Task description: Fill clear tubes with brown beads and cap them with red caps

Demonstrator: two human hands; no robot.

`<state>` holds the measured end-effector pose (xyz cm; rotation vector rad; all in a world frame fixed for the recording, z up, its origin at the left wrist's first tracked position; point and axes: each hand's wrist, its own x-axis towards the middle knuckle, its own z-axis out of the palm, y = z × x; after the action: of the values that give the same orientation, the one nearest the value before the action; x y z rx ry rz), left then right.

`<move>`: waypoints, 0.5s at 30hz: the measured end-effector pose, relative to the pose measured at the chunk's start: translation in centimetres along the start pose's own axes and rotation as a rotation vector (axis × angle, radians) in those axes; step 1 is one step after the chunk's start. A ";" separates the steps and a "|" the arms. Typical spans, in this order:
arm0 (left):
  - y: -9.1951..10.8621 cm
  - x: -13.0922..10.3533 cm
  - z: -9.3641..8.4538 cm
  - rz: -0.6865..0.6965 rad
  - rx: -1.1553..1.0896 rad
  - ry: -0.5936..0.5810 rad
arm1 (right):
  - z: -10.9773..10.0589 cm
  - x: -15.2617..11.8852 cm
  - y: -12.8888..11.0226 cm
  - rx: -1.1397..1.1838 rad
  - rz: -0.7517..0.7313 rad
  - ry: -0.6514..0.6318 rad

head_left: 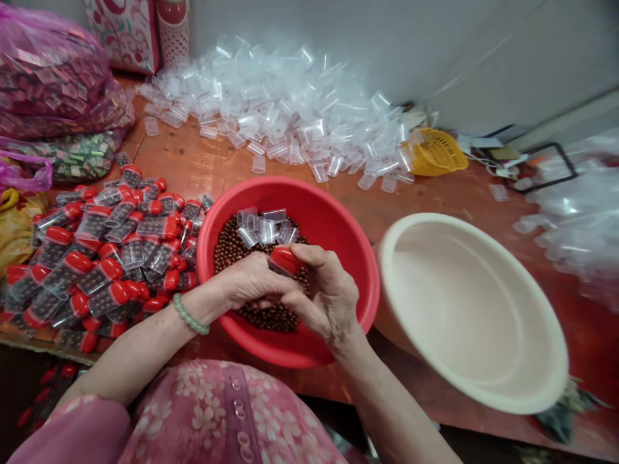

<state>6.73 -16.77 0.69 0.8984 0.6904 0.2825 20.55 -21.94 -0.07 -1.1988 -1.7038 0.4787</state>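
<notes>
Over a red basin (355, 258), my two hands meet around a small container with a red cap (285, 260). My left hand (256, 280), below a green bead bracelet (189, 316), is closed around its body, which the fingers mostly hide. My right hand (329, 290) is closed at the red cap, thumb and fingers against it. Beneath them lie many small brown beads (227, 248) in the basin. Several transparent plastic tubes (268, 231) rest on the beads at the far side.
Left of the basin is a heap of bead-filled, red-capped containers (111, 258). Transparent tubes (290, 109) are piled along the wall. A cream basin (464, 309) stands at right, a yellow basket (439, 153) behind it. Purple bags (53, 71) sit at far left.
</notes>
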 end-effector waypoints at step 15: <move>-0.8 -0.6 0.9 -0.013 -0.302 -0.055 | -0.2 0.4 -0.8 -0.547 -0.360 -0.147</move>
<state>6.85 -18.10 0.70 0.6106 0.5843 0.3393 20.34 -21.93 0.81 -1.2062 -2.2063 -0.1366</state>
